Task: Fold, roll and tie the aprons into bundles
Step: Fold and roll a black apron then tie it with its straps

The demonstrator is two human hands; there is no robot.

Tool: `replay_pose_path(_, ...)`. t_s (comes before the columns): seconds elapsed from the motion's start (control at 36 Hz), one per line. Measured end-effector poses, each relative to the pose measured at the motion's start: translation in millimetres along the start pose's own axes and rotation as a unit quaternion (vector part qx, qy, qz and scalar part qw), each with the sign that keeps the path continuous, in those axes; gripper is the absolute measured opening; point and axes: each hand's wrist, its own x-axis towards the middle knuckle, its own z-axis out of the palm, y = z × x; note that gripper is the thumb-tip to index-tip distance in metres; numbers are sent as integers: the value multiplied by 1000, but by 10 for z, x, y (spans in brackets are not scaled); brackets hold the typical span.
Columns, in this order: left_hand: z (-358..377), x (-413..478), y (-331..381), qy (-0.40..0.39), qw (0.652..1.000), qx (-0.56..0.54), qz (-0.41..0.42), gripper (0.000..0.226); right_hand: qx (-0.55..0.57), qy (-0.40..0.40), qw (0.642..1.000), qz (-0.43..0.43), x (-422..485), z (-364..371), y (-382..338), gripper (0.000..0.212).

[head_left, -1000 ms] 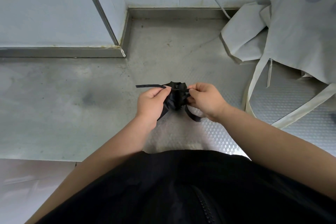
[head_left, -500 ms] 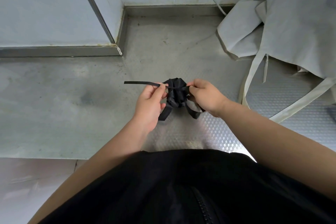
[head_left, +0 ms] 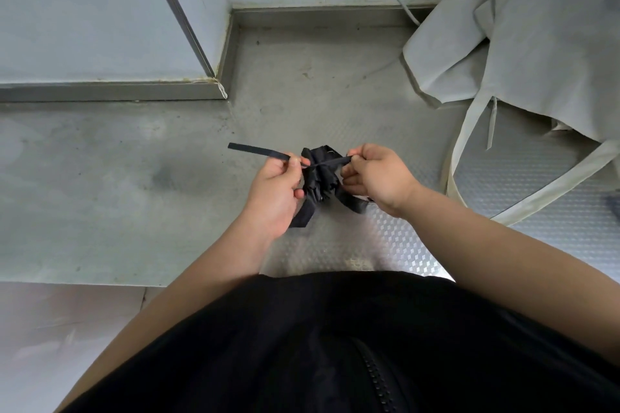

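Our left hand (head_left: 275, 191) and right hand (head_left: 377, 176) each pinch a black strap end (head_left: 258, 150) across the small rolled black apron bundle (head_left: 320, 174), white fabric apron (head_left: 536, 43) far right.

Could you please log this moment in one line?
tying | left hand pinches strap | right hand pinches strap | black bundle between hands

black apron bundle (head_left: 320, 174), white apron (head_left: 536, 54)
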Motion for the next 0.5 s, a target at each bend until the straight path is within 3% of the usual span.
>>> replay_pose_path(0.06, -15, -3, -42, -5, 1000, 21, 15, 28, -4, 8, 1000, 20, 8, -5, 3, 24)
replay_pose_path(0.17, -9, -42, -98, -23, 977, 198, 73, 25, -75, 51, 996, 25, 34, -14, 98, 22)
replay_pose_path(0.22, -13, -50, -120, -16, 972, 217, 90, 23, -109, 71, 991, 19, 15, 5, 130, 8)
replay_pose_path(0.28, -7, -63, -133, -13, 970, 219, 103, 22, -154, 105, 982, -12, 7, 21, 161, 20)
replay_pose_path(0.33, 7, -74, -162, -6, 969, 220, 112, 21, -248, 169, 951, -70, -46, 38, 169, 35)
replay_pose_path(0.39, 17, -77, -183, 6, 967, 223, 123, 21, -378, 243, 885, -124, -131, 43, 156, 34)
replay_pose_path(0.44, 24, -63, -187, 13, 967, 221, 128, 20, -481, 253, 828, -137, -178, 34, 124, 33)
replay_pose_path(0.47, 28, -59, -178, 14, 967, 219, 129, 21, -501, 226, 826, -127, -182, 37, 106, 41)
replay_pose_path(0.5, 30, -55, -170, 12, 967, 218, 130, 21, -489, 183, 846, -105, -189, 46, 81, 49)
